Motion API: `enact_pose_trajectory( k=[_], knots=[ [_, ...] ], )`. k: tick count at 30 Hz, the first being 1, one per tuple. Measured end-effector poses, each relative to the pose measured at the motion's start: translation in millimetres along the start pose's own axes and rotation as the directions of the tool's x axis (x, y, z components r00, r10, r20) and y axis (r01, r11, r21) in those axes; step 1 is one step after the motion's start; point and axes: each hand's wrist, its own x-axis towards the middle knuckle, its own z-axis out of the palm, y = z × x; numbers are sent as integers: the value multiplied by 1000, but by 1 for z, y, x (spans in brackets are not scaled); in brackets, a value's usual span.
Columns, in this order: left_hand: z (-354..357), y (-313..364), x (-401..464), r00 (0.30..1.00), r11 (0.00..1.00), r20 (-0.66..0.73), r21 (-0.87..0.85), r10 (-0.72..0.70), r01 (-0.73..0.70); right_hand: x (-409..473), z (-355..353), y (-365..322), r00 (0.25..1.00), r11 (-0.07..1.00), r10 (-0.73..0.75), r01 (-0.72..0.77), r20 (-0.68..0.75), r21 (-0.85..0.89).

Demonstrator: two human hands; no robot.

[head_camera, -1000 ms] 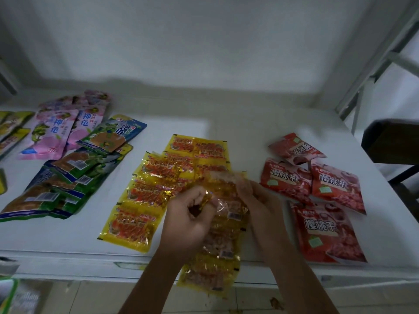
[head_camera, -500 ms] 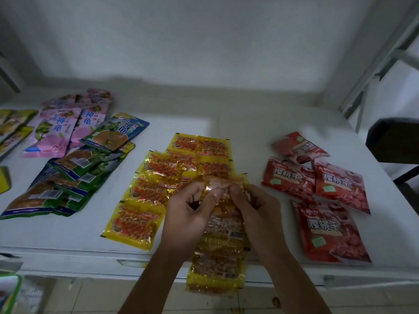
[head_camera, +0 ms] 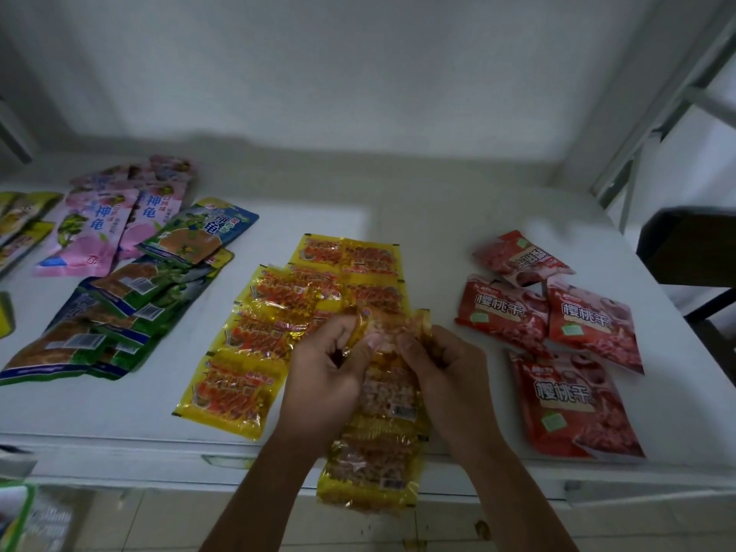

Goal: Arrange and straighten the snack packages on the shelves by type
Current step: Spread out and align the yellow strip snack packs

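A strip of joined yellow snack packets [head_camera: 376, 452] hangs over the front edge of the white shelf [head_camera: 438, 217], backs facing up. My left hand [head_camera: 324, 376] and my right hand [head_camera: 450, 376] both pinch its top packet between thumb and fingers, just above the shelf. More yellow packets [head_camera: 255, 368] lie face up in a loose pile to the left of and behind my hands. Red packets [head_camera: 565, 396] lie in a group to the right. Green-blue packets [head_camera: 119, 308] and pink packets [head_camera: 91, 229] lie at the left.
Yellow-green packets [head_camera: 20, 221] sit at the far left edge. A metal shelf upright [head_camera: 653, 125] rises at the right, with a dark piece of furniture [head_camera: 693, 249] beyond it. A lower shelf with packages [head_camera: 16, 515] shows at the bottom left. The back wall is plain white.
My hands have drawn the strip further onto the shelf, so less of it hangs over the edge. Both thumbs have shifted toward the strip's top packet.
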Motion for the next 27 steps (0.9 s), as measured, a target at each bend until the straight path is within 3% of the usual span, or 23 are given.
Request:
enact_pose_trajectory(
  k=[6,11,15,22,25,27],
  knots=[
    [4,-8,-2,998,994,-57,107,38,-32,-3,0,1,999,998,-32,32,8,-56],
    [4,-4,-3,988,966,-77,233,130,-109,2,-3,-2,1000,1000,7,-7,0,-3],
    [22,18,11,994,997,-110,77,-3,11,14,-10,-16,999,999,32,-31,-44,30],
    [16,24,56,995,919,-71,383,-69,91,81,-23,-30,992,913,-111,80,-55,-401],
    [-4,20,54,976,871,-161,448,-145,203,94,-27,-35,997,881,-66,38,-42,-472],
    [-12,18,46,976,819,-145,531,-165,218,96,-29,-36,999,863,-19,-7,-47,-504]
  ],
)
